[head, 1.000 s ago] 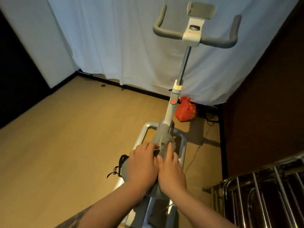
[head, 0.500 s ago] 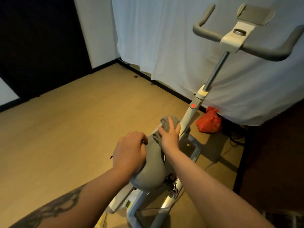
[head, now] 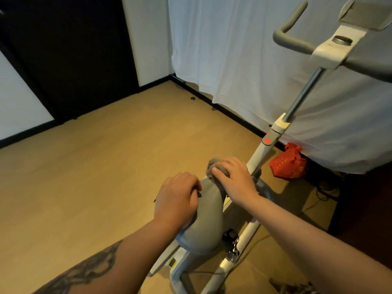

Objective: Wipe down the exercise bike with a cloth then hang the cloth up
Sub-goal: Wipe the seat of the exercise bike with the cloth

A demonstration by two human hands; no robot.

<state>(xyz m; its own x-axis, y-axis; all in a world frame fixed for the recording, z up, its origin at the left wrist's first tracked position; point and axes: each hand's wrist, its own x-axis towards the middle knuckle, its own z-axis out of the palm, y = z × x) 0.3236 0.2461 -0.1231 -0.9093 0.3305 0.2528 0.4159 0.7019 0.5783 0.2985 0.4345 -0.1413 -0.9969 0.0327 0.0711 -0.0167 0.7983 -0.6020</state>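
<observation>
At the far left a dark door (head: 70, 54) stands beside a white wall, and the wooden floor (head: 95, 177) runs from it toward the middle. Low in the frame, the left forearm, tattooed, reaches up from the bottom edge to the left hand (head: 177, 198), which rests on the left side of the grey saddle (head: 206, 221) of the exercise bike (head: 263, 149), its fingers curled over the saddle's edge. Just to its right, the right hand (head: 235, 179) lies at the narrow front tip of the saddle, palm down, fingers bent around a bunched grey cloth (head: 216, 165) and pressing it against the saddle nose. The two hands are near each other but apart, with a strip of saddle showing between them. The right forearm comes in from the lower right corner. Beyond the right hand the white frame post rises at a slant, carrying a red dot, to the grey handlebar (head: 292, 41) and its white bracket at upper right. A white curtain (head: 233, 60) hangs behind. A red bag (head: 288, 164) sits on the floor at the curtain's foot, right of the post.
</observation>
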